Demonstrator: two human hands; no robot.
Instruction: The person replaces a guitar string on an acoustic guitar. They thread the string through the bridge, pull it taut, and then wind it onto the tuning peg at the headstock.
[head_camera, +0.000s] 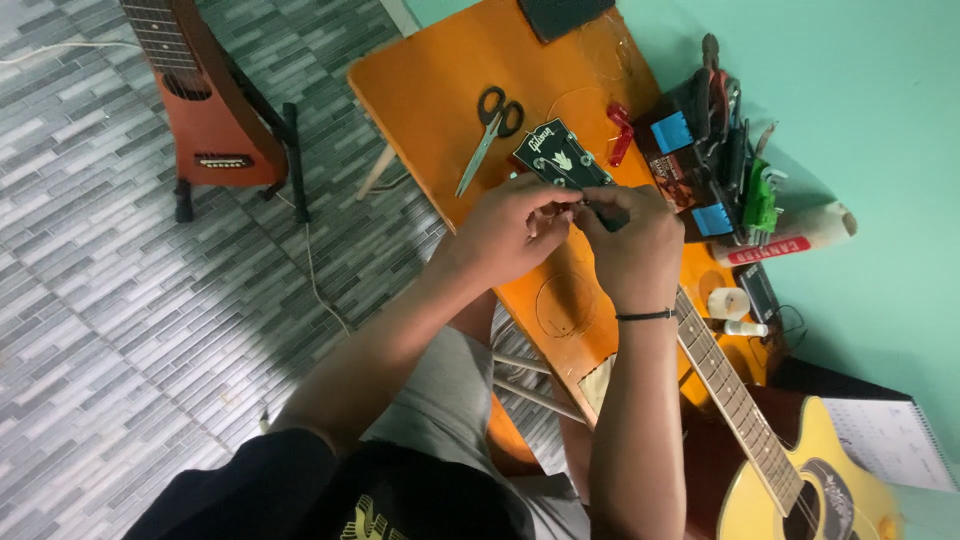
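Note:
An acoustic guitar lies across an orange wooden table (430, 90), its black headstock (560, 155) towards the far side and its yellow body (800, 480) at the lower right. My left hand (510, 230) and my right hand (625, 240) meet at the near end of the headstock, fingers pinched together on something small at the tuners. What they pinch is too small to tell. A thin black band circles my right wrist. The neck (725, 385) runs out from under my right hand.
Black-handled scissors (490, 130) lie on the table left of the headstock. Red pieces (620, 130), blue blocks, pliers and green tools crowd the right edge by the teal wall. A coiled string (565, 305) lies near my wrists. A reddish-brown guitar (205, 100) stands on a floor stand.

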